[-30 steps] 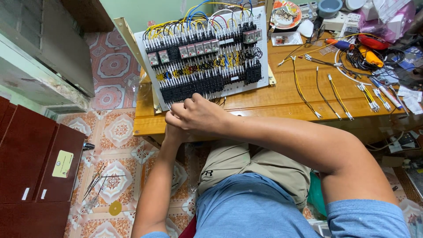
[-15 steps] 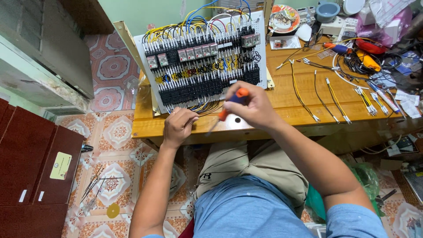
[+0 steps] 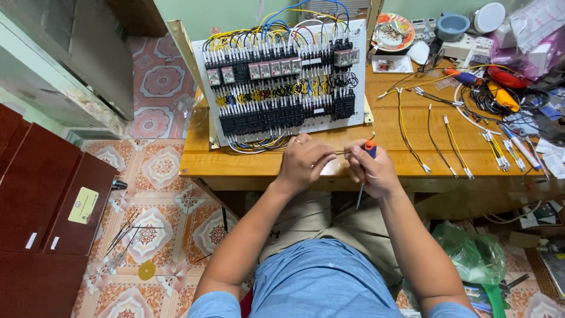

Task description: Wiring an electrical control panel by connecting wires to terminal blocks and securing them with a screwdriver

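Observation:
A white wiring panel [image 3: 282, 76] with rows of black terminals, relays and yellow, blue and black wires leans on the wooden table [image 3: 235, 162]. In front of it my left hand [image 3: 303, 162] pinches the end of a thin wire. My right hand [image 3: 368, 171] grips a screwdriver [image 3: 365, 171] with an orange and blue handle, its shaft pointing down past the table edge. Both hands nearly touch at the table's front edge.
Several cut wires with white ends [image 3: 447, 144] lie to the right. Pliers, tools and cable coils [image 3: 500, 88] crowd the far right. A plate [image 3: 393, 30] and bowl [image 3: 452, 25] stand at the back. A dark red cabinet [image 3: 41, 206] stands left on the tiled floor.
My hands left the panel's lower edge and came together at the table front. The right hand picked up the screwdriver and turned its shaft downward. The left hand now pinches a wire.

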